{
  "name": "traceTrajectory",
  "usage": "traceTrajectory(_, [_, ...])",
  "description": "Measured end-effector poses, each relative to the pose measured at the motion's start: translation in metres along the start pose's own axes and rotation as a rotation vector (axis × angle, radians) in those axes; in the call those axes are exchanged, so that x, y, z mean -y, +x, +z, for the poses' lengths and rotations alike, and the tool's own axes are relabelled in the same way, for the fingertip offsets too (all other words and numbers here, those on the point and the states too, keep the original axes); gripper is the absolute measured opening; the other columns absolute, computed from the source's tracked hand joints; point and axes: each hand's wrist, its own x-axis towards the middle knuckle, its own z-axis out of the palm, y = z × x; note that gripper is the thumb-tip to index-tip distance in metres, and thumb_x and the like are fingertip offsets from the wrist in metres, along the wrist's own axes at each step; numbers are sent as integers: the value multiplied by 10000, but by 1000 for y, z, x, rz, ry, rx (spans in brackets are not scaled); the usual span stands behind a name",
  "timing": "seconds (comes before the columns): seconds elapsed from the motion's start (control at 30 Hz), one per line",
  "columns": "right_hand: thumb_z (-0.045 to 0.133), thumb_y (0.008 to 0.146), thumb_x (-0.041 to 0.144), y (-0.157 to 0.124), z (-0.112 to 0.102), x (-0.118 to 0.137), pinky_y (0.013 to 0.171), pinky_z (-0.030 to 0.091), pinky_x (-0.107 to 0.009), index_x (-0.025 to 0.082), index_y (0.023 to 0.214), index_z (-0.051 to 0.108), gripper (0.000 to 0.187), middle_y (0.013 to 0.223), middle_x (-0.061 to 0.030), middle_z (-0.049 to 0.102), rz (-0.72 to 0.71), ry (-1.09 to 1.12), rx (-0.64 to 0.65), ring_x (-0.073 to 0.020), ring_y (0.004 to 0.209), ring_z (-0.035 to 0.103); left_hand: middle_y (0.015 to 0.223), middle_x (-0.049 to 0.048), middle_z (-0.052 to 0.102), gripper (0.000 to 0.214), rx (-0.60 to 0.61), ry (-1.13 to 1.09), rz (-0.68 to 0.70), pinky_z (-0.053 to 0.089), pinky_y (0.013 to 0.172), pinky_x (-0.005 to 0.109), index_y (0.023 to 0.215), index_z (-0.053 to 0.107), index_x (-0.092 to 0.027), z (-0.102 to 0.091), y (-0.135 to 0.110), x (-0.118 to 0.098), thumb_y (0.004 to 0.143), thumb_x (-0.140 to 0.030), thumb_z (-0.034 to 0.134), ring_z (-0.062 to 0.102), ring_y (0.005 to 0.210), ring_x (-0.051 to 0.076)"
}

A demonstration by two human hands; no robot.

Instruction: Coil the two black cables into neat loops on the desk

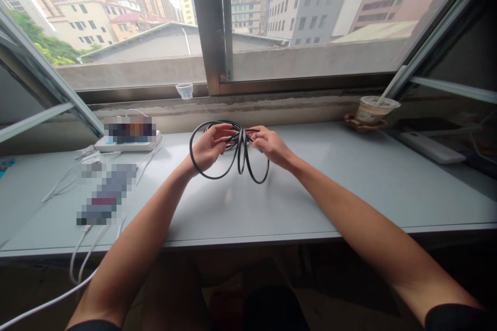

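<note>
A black cable [250, 169], wound in several loose loops, is held up above the pale desk [248, 217]. On its left side my left hand [213, 146] grips it between thumb and fingers, with one big loop hanging around the wrist. My right hand [269, 146] pinches the cable from the other side, close to the middle of the bundle. More loops droop below and between both hands. The cable's ends cannot be made out, and some strands are hidden behind the fingers.
To the left lie a white power strip [128, 148] with white cords [145, 165] and a blurred flat device [108, 194]. A clear plastic cup [185, 90] is on the sill. At back right stand a drink cup [375, 111] with a straw and a white box-like object [430, 148].
</note>
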Motion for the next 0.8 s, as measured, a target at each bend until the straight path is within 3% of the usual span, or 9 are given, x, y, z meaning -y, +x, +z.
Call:
traceTrajectory(0.1, [646,742,340,-1,-15,9,1032,534,-488,213,568,527,246,1070,-118,725,106,359,268,-352,1196,683,1263,149,754,422,26,-70,-26,562,705,323,990,564,-207,-5,-1,-2,757,-351,884,759,1018,267])
traceTrajectory(0.2, [658,682,304,-4,-21,15,1041,531,-502,213,568,501,214,1015,-109,734,179,595,349,-346,1154,713,1238,152,759,492,40,-134,-43,541,692,331,932,527,-208,-8,-2,-3,728,-408,928,747,928,250])
traceTrajectory(0.33, [652,657,322,-7,-24,20,1053,524,-533,221,651,597,115,1016,-106,761,224,731,318,-367,1170,708,1065,105,783,467,13,-89,-56,509,699,309,999,592,-199,-17,-3,-8,734,-397,921,710,833,208])
traceTrajectory(0.47, [678,668,373,-6,-34,24,1045,533,-517,234,727,614,164,1022,-84,772,228,826,207,-337,1081,718,930,56,738,484,-83,-32,-114,437,631,251,1160,676,-165,-37,-2,-15,738,-314,861,622,744,145])
traceTrajectory(0.6, [678,688,303,-5,-38,28,1057,532,-494,232,693,475,215,1136,-44,758,181,956,192,-310,1157,696,790,46,617,501,-163,-77,-162,375,549,269,1135,693,-122,-49,-2,-17,837,-524,673,523,656,150])
traceTrajectory(0.67, [656,643,227,-7,-31,29,1020,556,-485,229,764,507,192,1164,-51,741,239,956,206,-289,1113,707,779,33,577,522,-156,91,-190,371,559,277,1111,677,-147,-43,-3,-14,889,-613,599,508,657,159])
traceTrajectory(0.8, [588,525,66,-9,-9,29,900,608,-409,256,1129,560,634,1153,-29,716,323,923,93,-199,955,710,891,31,611,299,-246,537,-189,429,708,293,1076,608,-184,-17,-4,-5,880,-396,687,546,784,175])
